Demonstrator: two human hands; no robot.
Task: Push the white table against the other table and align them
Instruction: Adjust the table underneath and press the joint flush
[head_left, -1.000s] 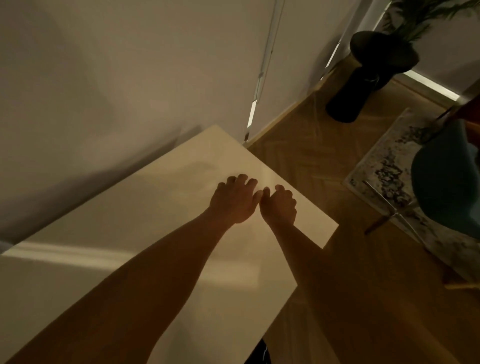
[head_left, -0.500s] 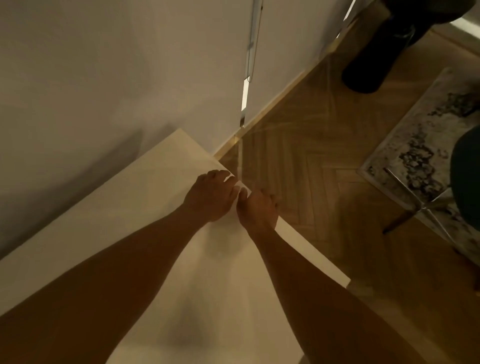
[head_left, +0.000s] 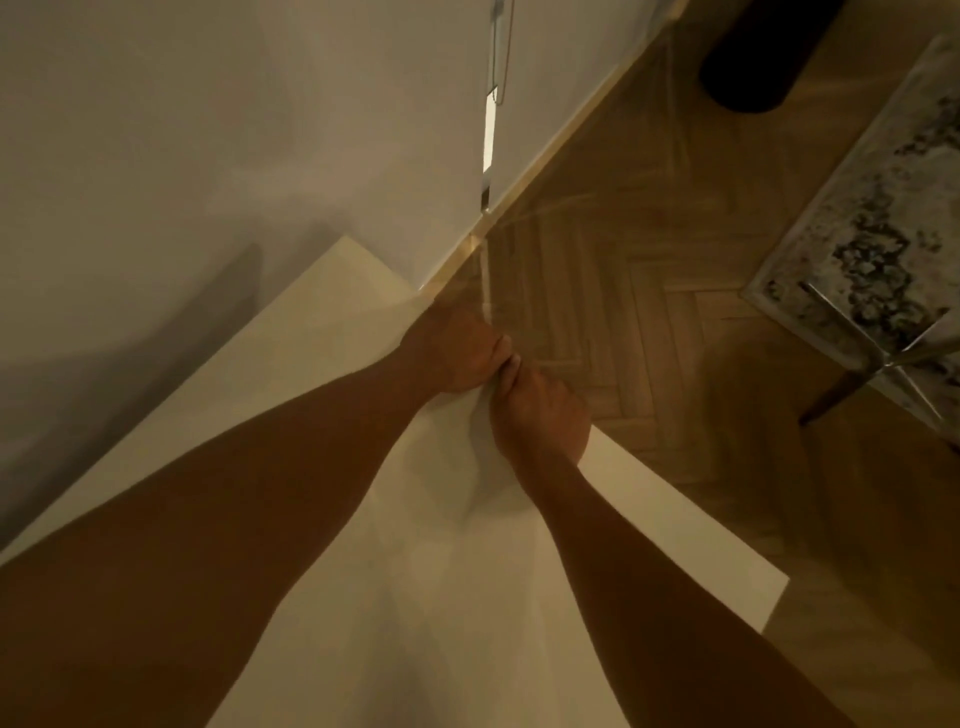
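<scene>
Both your hands, left hand (head_left: 457, 348) & right hand (head_left: 540, 410), curl over the far edge of the white table (head_left: 322, 374) at frame centre, fingers hidden. Pull evenly w/ both; other table not visible, so check alignment.

Head view, dim warm light. Two bare forearms in frame, entering from the bottom edge. No sleeves visible on either arm up to the frame edge; nothing worn at either wrist that can be made out. Left forearm (head_left: 218, 519) fills much of the lower left, broad near the camera and tapering to the wrist. Right forearm (head_left: 639, 561) looks narrower and also tapers to the wrist. Left hand (head_left: 457, 348): back of hand and knuckles visible, no ring or glove seen. Right hand (head_left: 543, 415): back of hand visible with faint tendon ridges, no ring or glove seen. Fingernails not resolvable in this light.
</scene>
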